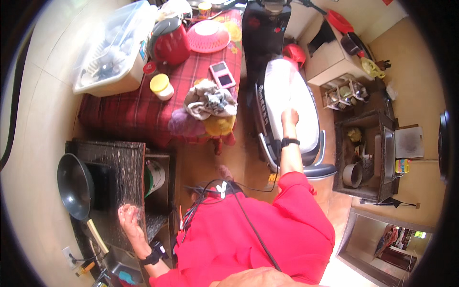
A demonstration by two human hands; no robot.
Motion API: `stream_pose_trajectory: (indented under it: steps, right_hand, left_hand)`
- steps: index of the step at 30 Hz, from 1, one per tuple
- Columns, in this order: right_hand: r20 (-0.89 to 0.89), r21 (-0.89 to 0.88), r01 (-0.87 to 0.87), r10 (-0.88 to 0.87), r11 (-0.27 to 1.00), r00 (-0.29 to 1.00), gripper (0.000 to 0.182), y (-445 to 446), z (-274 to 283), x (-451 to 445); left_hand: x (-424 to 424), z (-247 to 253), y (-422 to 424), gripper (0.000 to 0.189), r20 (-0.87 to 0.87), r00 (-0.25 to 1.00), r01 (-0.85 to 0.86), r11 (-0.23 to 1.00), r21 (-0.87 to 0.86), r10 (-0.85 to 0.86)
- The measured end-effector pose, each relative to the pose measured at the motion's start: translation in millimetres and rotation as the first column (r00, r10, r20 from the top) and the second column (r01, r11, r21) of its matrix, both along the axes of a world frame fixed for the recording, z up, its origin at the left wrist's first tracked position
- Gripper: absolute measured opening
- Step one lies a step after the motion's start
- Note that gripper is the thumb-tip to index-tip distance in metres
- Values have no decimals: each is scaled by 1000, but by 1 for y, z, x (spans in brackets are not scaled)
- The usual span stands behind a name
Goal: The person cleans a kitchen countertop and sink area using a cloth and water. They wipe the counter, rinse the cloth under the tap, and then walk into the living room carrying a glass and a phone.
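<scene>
My left hand [129,217] is over the edge of a dark speckled counter [131,172], fingers curled around a thin, clear, crumpled thing that looks like plastic film. A wok [74,186] with a pale wooden handle sits on this counter beyond the hand. My right hand [289,117] rests on the white-covered seat [304,125] of a scooter, its fingers seemingly curled; whether it holds anything cannot be told. Dark bands circle both wrists. Between the arms, black cables [204,195] lie across the front of the red garment.
A table with a red plaid cloth [118,114] bears a clear plastic bin [122,86], a red kettle [172,41], a yellow-lidded jar [162,87], a pink-cased device [222,74] and bunched cloths [209,104]. At right stand a spice rack [346,94] and a sink unit with a pot [352,175].
</scene>
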State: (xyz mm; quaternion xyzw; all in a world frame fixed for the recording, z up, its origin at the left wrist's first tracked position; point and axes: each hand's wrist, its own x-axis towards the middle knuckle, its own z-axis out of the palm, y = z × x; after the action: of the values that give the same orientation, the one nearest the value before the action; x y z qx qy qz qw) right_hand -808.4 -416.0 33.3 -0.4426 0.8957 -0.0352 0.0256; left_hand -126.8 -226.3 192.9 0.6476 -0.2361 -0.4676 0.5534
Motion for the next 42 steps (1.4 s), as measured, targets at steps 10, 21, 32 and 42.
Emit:
stream_pose_trajectory:
  steps: [10,21,32,42]
  right_hand:
    - [792,-609,587,457,534,406,22,-26,55,31]
    - [621,-761,363,442,538,648,25,-23,70,130]
    - [580,-764,88,621,639,527,38,-27,49,241]
    - [572,-715,-65,635,696,520,32,-29,47,263]
  left_hand:
    - [4,-6,3,24,-44,999,-4,1000,-27,2]
    - [-6,-5,6,27,-76,997,-34,999,-26,32]
    - [-6,-2,21,28,-67,996,-61,998,-35,58]
    - [6,-14,38,28,-65,994,-89,994,-61,85]
